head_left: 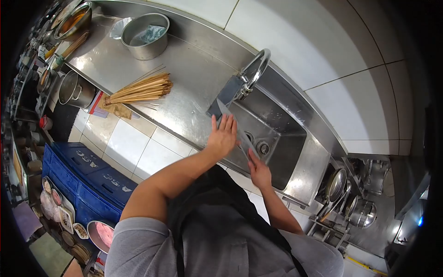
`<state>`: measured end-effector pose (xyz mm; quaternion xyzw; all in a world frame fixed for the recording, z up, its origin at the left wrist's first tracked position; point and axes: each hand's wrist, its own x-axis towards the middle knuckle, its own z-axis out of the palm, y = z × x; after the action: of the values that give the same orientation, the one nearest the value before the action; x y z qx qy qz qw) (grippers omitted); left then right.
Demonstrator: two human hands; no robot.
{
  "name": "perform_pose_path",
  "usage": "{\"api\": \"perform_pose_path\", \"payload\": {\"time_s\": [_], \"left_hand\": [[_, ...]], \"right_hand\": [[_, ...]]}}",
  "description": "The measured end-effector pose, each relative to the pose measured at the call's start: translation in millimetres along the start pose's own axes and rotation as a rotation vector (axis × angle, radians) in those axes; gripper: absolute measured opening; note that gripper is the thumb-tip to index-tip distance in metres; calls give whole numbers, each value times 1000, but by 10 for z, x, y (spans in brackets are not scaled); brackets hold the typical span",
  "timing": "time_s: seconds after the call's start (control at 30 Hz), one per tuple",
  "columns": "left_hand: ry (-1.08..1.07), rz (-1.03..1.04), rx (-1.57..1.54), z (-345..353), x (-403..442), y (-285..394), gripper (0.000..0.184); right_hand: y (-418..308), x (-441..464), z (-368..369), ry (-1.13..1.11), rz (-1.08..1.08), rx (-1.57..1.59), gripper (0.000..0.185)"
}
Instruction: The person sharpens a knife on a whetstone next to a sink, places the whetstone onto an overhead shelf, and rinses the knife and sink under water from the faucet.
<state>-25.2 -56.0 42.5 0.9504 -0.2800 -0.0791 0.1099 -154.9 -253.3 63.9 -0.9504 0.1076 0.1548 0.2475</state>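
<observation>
A wide-bladed knife (245, 141) slants across the near edge of the sink, its tip end over a dark grey sharpening stone (227, 93). My right hand (259, 174) is closed around the handle end, with the thumb and index finger along the blade. My left hand (223, 136) lies by the tip half of the blade, fingers stretched out flat and seeming to press on it. The stone sits at the left side of the sink, just under the faucet (254, 74). The blade and my fingers hide part of it.
The steel sink (286, 134) with its drain is beyond the knife. On the steel counter (189, 83) lie a bundle of wooden skewers (140, 90) and a metal pot (145, 44) with a scouring cloth. Blue crates (85, 168) stand behind on the left; pans (338, 184) hang at right.
</observation>
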Motion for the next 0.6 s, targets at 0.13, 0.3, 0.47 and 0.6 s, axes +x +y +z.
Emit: {"api": "perform_pose_path", "payload": {"time_s": [0.13,0.3,0.47,0.6], "left_hand": [[62,-28,77,10,625,-191,86],[47,2,-63,-199,506,-383,88],[93,-175,-84,-278,-191,-531,88],[135,-168,-56,-262,-162,-755,83]], "right_hand": [[-95,549,-33,79,42,-58,53],[-230,440,-37,120,9,42,53],[-458,350,153,33,-160,162,54],[-958,553,47,-80,-74,52,58]]}}
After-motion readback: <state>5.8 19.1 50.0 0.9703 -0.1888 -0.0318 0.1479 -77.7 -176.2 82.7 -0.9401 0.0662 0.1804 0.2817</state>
